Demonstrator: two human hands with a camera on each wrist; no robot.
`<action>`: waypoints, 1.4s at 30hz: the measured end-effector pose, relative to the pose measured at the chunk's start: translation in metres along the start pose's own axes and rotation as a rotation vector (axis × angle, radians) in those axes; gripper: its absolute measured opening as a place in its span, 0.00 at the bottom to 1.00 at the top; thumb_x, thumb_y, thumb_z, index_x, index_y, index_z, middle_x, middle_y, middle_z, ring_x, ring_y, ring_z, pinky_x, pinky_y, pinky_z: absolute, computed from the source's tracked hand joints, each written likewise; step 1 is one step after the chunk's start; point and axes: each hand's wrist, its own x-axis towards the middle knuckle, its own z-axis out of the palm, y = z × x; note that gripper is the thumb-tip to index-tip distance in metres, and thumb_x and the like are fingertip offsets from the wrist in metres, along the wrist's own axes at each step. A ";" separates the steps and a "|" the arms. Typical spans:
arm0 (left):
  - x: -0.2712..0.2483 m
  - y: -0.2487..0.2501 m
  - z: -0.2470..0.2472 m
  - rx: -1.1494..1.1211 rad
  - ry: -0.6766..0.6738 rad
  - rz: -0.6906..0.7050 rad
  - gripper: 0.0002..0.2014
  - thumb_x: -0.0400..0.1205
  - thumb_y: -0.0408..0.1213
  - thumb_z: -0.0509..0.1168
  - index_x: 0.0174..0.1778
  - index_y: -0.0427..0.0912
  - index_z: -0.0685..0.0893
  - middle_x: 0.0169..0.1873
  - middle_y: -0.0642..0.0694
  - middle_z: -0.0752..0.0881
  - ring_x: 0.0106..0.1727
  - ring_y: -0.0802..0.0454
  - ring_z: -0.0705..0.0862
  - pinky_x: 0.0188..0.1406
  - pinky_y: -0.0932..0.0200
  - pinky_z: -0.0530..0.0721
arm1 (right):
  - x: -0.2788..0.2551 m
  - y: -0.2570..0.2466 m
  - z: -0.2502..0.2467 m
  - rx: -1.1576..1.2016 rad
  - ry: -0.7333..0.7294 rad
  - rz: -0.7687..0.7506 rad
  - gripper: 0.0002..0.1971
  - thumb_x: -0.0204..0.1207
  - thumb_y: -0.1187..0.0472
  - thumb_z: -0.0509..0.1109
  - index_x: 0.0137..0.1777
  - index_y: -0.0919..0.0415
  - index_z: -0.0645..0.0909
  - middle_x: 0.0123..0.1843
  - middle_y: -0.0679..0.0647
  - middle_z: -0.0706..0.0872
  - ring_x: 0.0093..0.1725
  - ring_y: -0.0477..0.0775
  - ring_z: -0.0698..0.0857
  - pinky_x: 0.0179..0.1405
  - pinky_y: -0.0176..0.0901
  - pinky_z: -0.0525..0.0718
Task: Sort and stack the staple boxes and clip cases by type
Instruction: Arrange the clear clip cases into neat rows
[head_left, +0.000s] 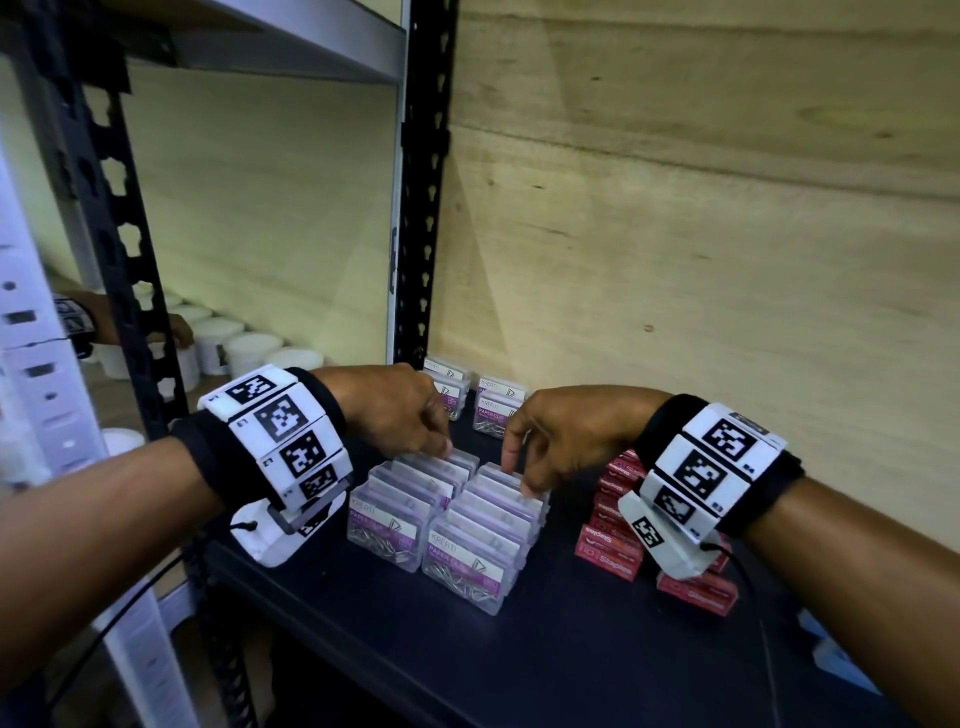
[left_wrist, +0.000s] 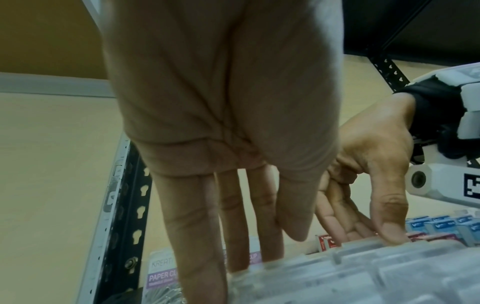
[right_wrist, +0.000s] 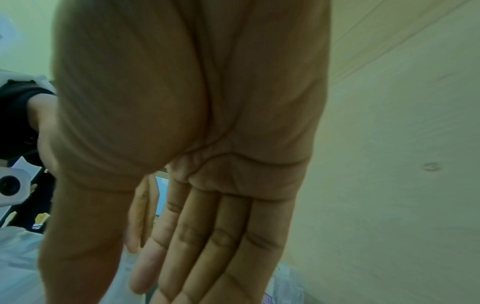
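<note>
Two rows of clear paper clip cases (head_left: 400, 499) (head_left: 483, 530) with purple labels stand side by side on the black shelf (head_left: 519, 654). My left hand (head_left: 441, 447) reaches down at the far end of the left row, fingers straight behind the cases (left_wrist: 363, 273). My right hand (head_left: 519, 475) touches the top of the right row near its far end, the thumb (left_wrist: 389, 232) pressing on a case edge. Its fingers (right_wrist: 207, 246) are straight. Red staple boxes (head_left: 610, 545) are stacked to the right, partly hidden by my right wrist.
Two short stacks of clip cases (head_left: 493, 410) stand at the back by the plywood wall (head_left: 675, 234). Blue boxes (left_wrist: 441, 224) lie beyond the red ones. A black upright post (head_left: 421, 208) bounds the shelf on the left. Beyond it are white tubs (head_left: 249, 348) and another person's hand (head_left: 171, 327).
</note>
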 end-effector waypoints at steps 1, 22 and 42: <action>0.000 -0.001 0.000 0.000 -0.002 0.000 0.12 0.83 0.53 0.66 0.57 0.57 0.90 0.44 0.67 0.86 0.50 0.65 0.84 0.59 0.60 0.81 | 0.000 0.000 0.000 0.001 0.000 -0.001 0.15 0.75 0.58 0.79 0.61 0.53 0.85 0.49 0.50 0.94 0.50 0.49 0.92 0.59 0.44 0.85; 0.068 -0.043 -0.029 0.112 0.228 -0.009 0.13 0.84 0.47 0.67 0.62 0.53 0.88 0.58 0.52 0.88 0.53 0.57 0.82 0.57 0.60 0.80 | 0.054 0.024 -0.053 -0.232 0.257 0.068 0.15 0.78 0.50 0.76 0.62 0.50 0.83 0.56 0.46 0.89 0.53 0.49 0.84 0.51 0.42 0.77; 0.092 -0.045 -0.029 0.138 0.094 0.052 0.15 0.85 0.40 0.65 0.67 0.56 0.85 0.63 0.57 0.86 0.57 0.59 0.83 0.56 0.66 0.75 | 0.081 0.032 -0.045 -0.167 0.129 0.100 0.12 0.74 0.55 0.79 0.55 0.48 0.83 0.52 0.47 0.92 0.51 0.47 0.89 0.57 0.44 0.83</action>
